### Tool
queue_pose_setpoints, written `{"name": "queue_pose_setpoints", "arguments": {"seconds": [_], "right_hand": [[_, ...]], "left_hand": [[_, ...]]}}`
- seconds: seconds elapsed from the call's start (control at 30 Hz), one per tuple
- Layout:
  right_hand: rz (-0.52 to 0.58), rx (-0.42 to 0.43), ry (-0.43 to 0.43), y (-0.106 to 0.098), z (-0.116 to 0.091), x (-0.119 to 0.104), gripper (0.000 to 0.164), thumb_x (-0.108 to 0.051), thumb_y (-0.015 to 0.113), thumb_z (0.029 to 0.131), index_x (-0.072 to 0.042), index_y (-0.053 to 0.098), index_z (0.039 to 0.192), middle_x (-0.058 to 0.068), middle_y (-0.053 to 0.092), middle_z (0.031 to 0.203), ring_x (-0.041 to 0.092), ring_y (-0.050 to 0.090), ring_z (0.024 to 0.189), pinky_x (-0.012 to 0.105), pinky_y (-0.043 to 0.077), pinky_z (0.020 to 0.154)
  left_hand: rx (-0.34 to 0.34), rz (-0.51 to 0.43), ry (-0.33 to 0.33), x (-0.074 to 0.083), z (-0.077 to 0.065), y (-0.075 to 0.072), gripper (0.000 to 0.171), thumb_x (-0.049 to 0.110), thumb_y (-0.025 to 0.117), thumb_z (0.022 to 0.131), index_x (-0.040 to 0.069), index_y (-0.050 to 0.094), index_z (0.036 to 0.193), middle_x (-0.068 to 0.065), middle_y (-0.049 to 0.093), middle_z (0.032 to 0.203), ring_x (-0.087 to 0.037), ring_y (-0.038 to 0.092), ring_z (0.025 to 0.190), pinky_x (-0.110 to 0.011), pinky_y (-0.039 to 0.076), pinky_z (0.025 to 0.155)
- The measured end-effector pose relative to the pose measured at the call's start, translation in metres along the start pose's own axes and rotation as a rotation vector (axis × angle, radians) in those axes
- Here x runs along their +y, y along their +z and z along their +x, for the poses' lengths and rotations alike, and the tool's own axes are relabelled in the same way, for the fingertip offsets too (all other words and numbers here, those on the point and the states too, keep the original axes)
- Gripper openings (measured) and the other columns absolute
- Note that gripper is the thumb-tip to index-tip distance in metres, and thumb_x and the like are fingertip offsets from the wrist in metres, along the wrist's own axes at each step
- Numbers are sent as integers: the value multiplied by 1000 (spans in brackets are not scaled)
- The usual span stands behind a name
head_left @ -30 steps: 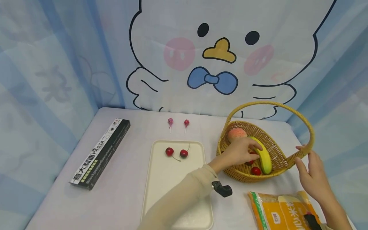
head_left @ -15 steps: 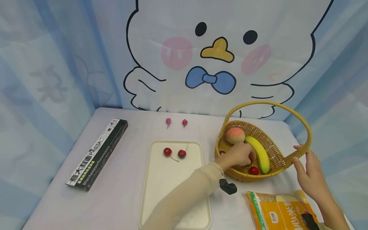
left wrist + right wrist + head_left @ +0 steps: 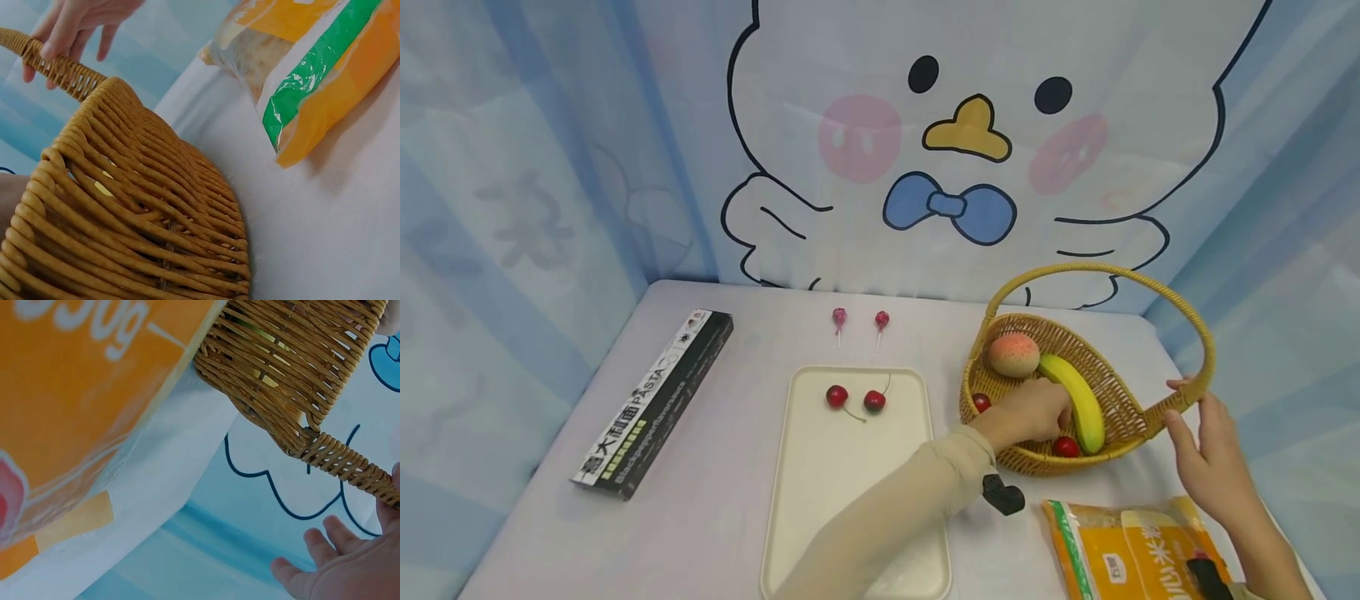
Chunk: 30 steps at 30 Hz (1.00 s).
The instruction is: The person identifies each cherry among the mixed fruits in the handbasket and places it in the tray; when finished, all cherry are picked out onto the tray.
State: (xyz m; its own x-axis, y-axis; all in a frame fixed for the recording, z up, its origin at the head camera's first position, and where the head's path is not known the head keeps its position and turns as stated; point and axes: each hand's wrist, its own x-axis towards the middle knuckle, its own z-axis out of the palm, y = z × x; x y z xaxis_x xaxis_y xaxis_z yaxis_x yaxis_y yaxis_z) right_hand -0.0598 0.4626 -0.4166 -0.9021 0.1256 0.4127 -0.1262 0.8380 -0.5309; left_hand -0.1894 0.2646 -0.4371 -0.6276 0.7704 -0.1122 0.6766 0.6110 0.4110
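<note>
My left hand [image 3: 1026,410] reaches down into a wicker basket [image 3: 1120,402], its fingertips hidden below the knuckles, so what they hold cannot be seen. Just beside those fingers lies a red cherry [image 3: 1066,447]. A banana [image 3: 1081,404] rests along the hand's right side, and a peach [image 3: 1014,356] sits behind it. Another cherry [image 3: 981,402] shows at the basket's left wall. At the right, my right hand [image 3: 1217,454] pinches the foot of the arched basket handle [image 3: 69,74] between thumb and fingers; the other fingers spread loosely in the right wrist view.
A cream tray [image 3: 831,475] bears two cherries [image 3: 874,402] and lies left of the basket, under my left forearm. Two lollipops [image 3: 882,321] lie behind it. A black pasta box [image 3: 658,400] is at far left. An orange grain bag [image 3: 1138,546] lies in front of the basket.
My left hand has gone deeper into the basket, away from the banana and peach, and its fingers have dropped from sight. A cherry at the left wall has come into view. The right hand stays on the handle.
</note>
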Motion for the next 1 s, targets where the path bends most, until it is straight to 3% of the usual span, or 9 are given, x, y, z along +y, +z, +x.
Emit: {"name": "queue_pose_setpoints", "arguments": {"seconds": [0.43,0.77,1.0], "right_hand": [[13,-12,31,1,-1,-2,46,-8,45,113,3,36,157,43,32,158,62,17,156,86,5,120],[6,-9,41,0,-3,0,46,-8,43,113,6,35,156,44,33,154,67,21,150,87,5,119],[23,2,11,2,-2,4,46,-7,44,113,4,36,157,43,34,155,59,18,157,85,5,122]], "left_hand": [[76,-24,6,-5,-19,-12,17,18,79,96,30,83,108,19,78,104,4,65,90,-11,53,79],[182,-60,76,-9,-39,-19,19,20,76,99,28,82,114,18,77,109,3,57,81,-7,45,72],[277,-77,129,-13,-52,-28,17,22,76,100,27,81,116,18,77,112,7,58,89,-4,44,77]]}}
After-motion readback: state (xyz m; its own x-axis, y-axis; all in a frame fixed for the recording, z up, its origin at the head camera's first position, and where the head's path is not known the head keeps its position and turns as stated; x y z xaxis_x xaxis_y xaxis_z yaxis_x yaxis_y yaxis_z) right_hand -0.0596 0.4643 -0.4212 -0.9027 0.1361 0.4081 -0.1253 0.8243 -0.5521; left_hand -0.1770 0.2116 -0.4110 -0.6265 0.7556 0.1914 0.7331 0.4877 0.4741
